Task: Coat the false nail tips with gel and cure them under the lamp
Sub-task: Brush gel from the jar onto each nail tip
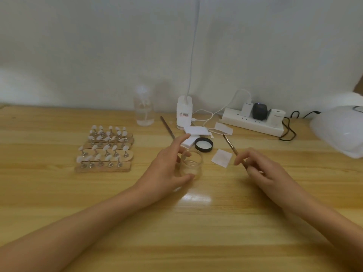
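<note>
A small clear glass jar [191,163] stands open at the table's middle. My left hand [169,165] holds it between thumb and fingers, index finger raised. Its black lid [204,144] lies upside down just behind. My right hand [261,169] pinches a thin brush [230,145] whose tip points up and away to the left. Several white false nail tips on metal stands sit on wooden strips [105,149] to the left. The white curing lamp [341,130] is at the right edge, partly out of view.
A clear spray bottle [144,108], a white clip lamp base [184,112] and a power strip [253,119] with plugs and cables line the wall. White wipes [222,158] lie near the jar. A second stick [167,127] lies behind my left hand.
</note>
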Tool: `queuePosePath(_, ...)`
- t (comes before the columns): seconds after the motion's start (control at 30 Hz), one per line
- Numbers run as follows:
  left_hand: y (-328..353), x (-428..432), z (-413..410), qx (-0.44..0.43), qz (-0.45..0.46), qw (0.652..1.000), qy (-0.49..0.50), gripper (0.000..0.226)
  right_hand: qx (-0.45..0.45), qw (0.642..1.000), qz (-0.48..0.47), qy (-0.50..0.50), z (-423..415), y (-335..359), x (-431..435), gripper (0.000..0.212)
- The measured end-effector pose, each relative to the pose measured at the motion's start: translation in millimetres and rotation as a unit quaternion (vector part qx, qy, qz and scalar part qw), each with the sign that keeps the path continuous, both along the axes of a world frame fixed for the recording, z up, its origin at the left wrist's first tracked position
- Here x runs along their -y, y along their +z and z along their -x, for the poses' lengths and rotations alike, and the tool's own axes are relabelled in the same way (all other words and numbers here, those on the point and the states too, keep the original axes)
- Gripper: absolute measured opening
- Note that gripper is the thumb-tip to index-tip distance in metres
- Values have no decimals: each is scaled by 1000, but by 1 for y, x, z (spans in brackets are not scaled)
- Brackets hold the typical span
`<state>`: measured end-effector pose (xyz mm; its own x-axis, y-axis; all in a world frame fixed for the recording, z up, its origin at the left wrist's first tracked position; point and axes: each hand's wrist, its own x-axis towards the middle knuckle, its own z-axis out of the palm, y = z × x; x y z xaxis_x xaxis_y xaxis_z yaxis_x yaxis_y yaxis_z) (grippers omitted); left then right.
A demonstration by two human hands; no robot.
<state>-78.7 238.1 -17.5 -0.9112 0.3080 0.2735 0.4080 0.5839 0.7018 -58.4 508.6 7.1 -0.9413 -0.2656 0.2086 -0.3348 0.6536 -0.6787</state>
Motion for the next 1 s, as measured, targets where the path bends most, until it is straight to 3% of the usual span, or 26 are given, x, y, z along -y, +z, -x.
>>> queuePosePath(0.07,-1,0,0,3,-5,1000,-4,98,67,979,194,2,3,3,1,40)
queuePosePath(0.13,-1,2,-4,7,-6,1000,-14,105,111,931,349,8,8,5,3,43)
queuePosePath(0.2,2,7,-14,-6,-6,1000,-23,106,113,897,427,23,13,6,5,37)
queuePosePath(0.27,7,19,-28,-53,-8,998,-29,92,108,875,470,46,15,6,8,42)
queuePosePath(0.33,13,38,-41,-117,15,992,-35,71,77,879,468,47,17,7,12,38)
queuePosePath(0.43,18,63,-54,-175,72,980,-59,40,35,889,457,8,17,8,13,15)
queuePosePath(0.5,18,64,-63,-201,101,970,-90,29,40,885,463,-25,18,6,4,20)
queuePosePath(0.6,16,27,-73,-275,190,925,-179,28,76,884,459,-36,16,4,-18,35)
queuePosePath(0.7,16,-40,-67,-290,238,896,-239,31,79,911,399,-64,13,1,-41,32)
queuePosePath(0.83,13,-135,-35,-211,216,914,-270,36,27,907,397,-136,15,-7,-68,5)
queuePosePath(1.0,3,-247,9,-178,233,926,-240,41,-151,945,221,-190,16,-5,-132,20)
